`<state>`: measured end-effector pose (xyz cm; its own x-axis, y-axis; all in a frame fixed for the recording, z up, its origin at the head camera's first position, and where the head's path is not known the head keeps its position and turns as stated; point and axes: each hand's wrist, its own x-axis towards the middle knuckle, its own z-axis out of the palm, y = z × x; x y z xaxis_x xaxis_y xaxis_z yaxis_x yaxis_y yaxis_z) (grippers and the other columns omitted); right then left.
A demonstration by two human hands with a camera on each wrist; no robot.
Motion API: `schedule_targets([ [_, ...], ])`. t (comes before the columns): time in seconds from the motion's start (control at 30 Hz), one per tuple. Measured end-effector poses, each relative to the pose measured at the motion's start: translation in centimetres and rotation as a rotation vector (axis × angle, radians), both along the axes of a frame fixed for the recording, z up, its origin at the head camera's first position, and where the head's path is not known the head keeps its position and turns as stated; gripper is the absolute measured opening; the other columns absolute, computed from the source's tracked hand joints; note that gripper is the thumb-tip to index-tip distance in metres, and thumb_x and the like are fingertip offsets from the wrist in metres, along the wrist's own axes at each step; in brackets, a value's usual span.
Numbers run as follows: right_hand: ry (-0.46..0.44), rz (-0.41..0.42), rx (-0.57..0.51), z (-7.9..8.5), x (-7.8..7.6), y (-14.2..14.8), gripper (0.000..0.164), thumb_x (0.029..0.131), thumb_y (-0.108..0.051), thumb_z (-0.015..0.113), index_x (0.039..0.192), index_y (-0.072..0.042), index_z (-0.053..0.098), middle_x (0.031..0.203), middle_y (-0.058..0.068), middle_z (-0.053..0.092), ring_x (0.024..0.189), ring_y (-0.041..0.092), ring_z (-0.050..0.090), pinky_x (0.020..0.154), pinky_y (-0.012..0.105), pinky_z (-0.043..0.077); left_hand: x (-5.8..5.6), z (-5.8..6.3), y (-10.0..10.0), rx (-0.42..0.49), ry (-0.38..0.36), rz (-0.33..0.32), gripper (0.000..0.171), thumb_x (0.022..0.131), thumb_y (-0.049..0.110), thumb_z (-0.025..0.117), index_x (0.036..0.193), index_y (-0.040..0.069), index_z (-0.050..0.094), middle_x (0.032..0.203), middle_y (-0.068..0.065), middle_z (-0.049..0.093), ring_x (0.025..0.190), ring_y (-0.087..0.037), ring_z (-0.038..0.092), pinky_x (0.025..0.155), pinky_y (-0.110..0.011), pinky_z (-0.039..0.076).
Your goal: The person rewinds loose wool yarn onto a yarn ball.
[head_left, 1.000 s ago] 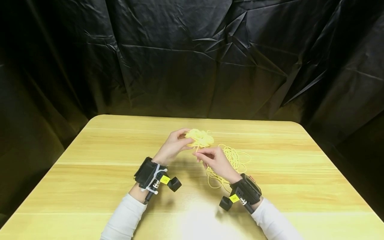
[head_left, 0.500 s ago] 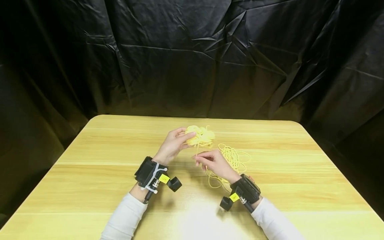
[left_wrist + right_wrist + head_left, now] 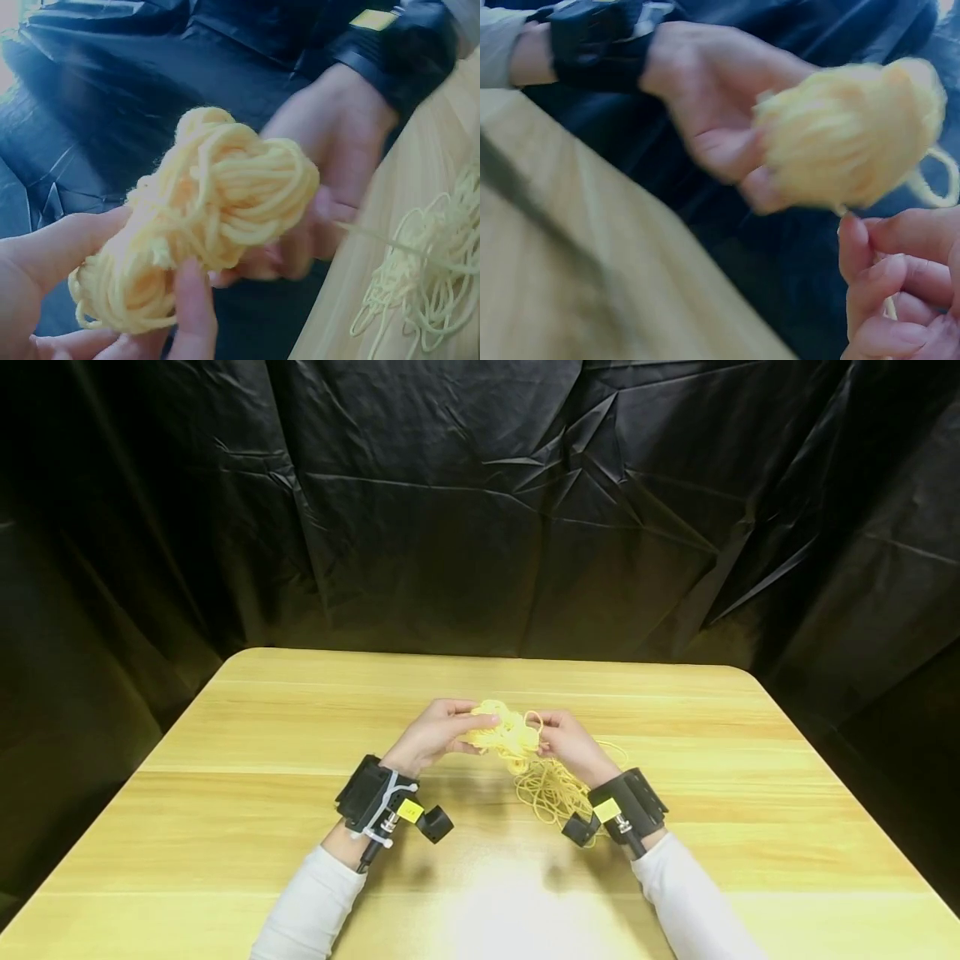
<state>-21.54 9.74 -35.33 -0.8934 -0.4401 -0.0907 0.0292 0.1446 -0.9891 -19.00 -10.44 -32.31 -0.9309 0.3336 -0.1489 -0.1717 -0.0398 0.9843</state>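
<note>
My left hand [image 3: 435, 735] grips a bundle of yellow yarn [image 3: 504, 733] above the table, thumb on its near side. In the left wrist view the wound yarn [image 3: 225, 187] fills the middle, with the left fingers around its lower end. Close against the bundle's right side, my right hand [image 3: 573, 745] pinches a strand between thumb and forefinger. The right wrist view shows these pinching right fingertips [image 3: 855, 229] just under the bundle, and the strand runs down through the curled fingers. A small loop [image 3: 937, 180] sticks out from the bundle there.
A loose tangle of yellow yarn [image 3: 551, 789] lies on the wooden table [image 3: 262, 827] below my right hand. Each wrist wears a black strap with a small camera. A black sheet [image 3: 420, 527] hangs behind the table's far edge.
My right hand has moved up and to the right, from below the bundle to its right side. The bundle has come lower and turned in my left hand.
</note>
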Motion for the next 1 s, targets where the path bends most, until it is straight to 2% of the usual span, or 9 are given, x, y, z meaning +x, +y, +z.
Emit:
schedule_targets([
  [0.1, 0.053, -0.033, 0.015, 1.1, -0.3, 0.0, 0.029, 0.088, -0.010, 0.050, 0.109, 0.009, 0.056, 0.083, -0.002, 0.058, 0.058, 0.006, 0.045, 0.057, 0.019, 0.040, 0.0, -0.2, 0.0, -0.031, 0.013, -0.016, 0.033, 0.083, 0.012, 0.062, 0.109, -0.008, 0.056, 0.092, -0.009, 0.063, 0.078, -0.014, 0.061, 0.074, -0.038, 0.052],
  [0.13, 0.073, -0.034, 0.015, 1.5, -0.3, 0.0, 0.030, 0.088, -0.014, 0.053, 0.108, 0.007, 0.058, 0.078, -0.003, 0.058, 0.058, 0.006, 0.044, 0.054, 0.018, 0.038, 0.0, -0.3, 0.1, -0.044, 0.019, -0.016, 0.032, 0.082, 0.012, 0.062, 0.107, -0.007, 0.057, 0.091, -0.008, 0.063, 0.078, -0.014, 0.061, 0.074, -0.039, 0.052],
  [0.27, 0.157, -0.048, 0.017, 2.8, -0.1, -0.2, 0.029, 0.087, -0.017, 0.057, 0.104, 0.006, 0.061, 0.075, -0.004, 0.060, 0.049, 0.006, 0.036, 0.045, 0.017, 0.029, 0.0, -0.5, 0.2, -0.099, 0.050, 0.023, 0.024, 0.080, 0.014, 0.066, 0.094, -0.004, 0.059, 0.082, -0.005, 0.062, 0.074, -0.013, 0.060, 0.071, -0.038, 0.053],
  [0.37, 0.238, -0.076, 0.064, 3.5, 0.4, -0.5, 0.027, 0.087, -0.018, 0.057, 0.100, 0.005, 0.063, 0.071, -0.002, 0.058, 0.043, 0.007, 0.029, 0.041, 0.018, 0.025, 0.1, -0.5, 0.3, -0.133, 0.085, 0.052, 0.021, 0.079, 0.016, 0.067, 0.082, -0.001, 0.055, 0.072, -0.002, 0.060, 0.068, -0.011, 0.058, 0.070, -0.038, 0.053],
  [0.5, 0.458, -0.114, 0.174, 4.3, 1.5, -1.3, 0.021, 0.087, -0.017, 0.058, 0.092, 0.001, 0.067, 0.071, 0.004, 0.063, 0.051, 0.007, 0.047, 0.046, 0.018, 0.035, 0.2, -0.5, 0.4, -0.175, 0.109, 0.085, 0.024, 0.080, 0.020, 0.067, 0.078, 0.002, 0.051, 0.067, -0.001, 0.060, 0.065, -0.010, 0.059, 0.071, -0.039, 0.053],
  [0.6, 0.667, -0.127, 0.220, 4.7, 2.5, -1.9, 0.016, 0.086, -0.013, 0.059, 0.090, -0.001, 0.067, 0.070, 0.006, 0.064, 0.051, 0.006, 0.050, 0.045, 0.018, 0.036, 0.2, -0.5, 0.5, -0.213, 0.102, 0.126, 0.028, 0.080, 0.024, 0.066, 0.085, 0.001, 0.052, 0.071, -0.005, 0.064, 0.064, -0.010, 0.060, 0.073, -0.039, 0.052],
  [0.7, 0.779, -0.146, 0.239, 4.9, 3.4, -2.4, 0.016, 0.086, -0.010, 0.058, 0.095, 0.001, 0.065, 0.068, 0.005, 0.063, 0.041, 0.005, 0.042, 0.038, 0.019, 0.028, 0.1, -0.5, 0.7, -0.243, 0.096, 0.192, 0.035, 0.080, 0.025, 0.066, 0.097, -0.002, 0.050, 0.078, -0.010, 0.065, 0.064, -0.011, 0.060, 0.070, -0.034, 0.053],
  [0.87, 0.758, -0.178, 0.269, 4.8, 4.3, -2.7, 0.020, 0.088, -0.009, 0.055, 0.100, 0.005, 0.059, 0.066, 0.004, 0.064, 0.044, 0.003, 0.049, 0.036, 0.018, 0.027, -0.2, -0.3, 0.9, -0.193, 0.104, 0.318, 0.034, 0.083, 0.021, 0.063, 0.101, -0.003, 0.046, 0.076, -0.009, 0.060, 0.066, -0.011, 0.060, 0.069, -0.030, 0.053],
  [1.0, 0.708, -0.138, 0.272, 4.2, 4.5, -2.7, 0.017, 0.088, -0.010, 0.054, 0.095, 0.003, 0.063, 0.065, 0.004, 0.065, 0.040, 0.001, 0.040, 0.037, 0.017, 0.025, -0.4, -0.1, 0.9, -0.171, 0.129, 0.386, 0.033, 0.085, 0.021, 0.060, 0.103, -0.001, 0.045, 0.080, -0.008, 0.060, 0.065, -0.008, 0.057, 0.071, -0.029, 0.052],
])
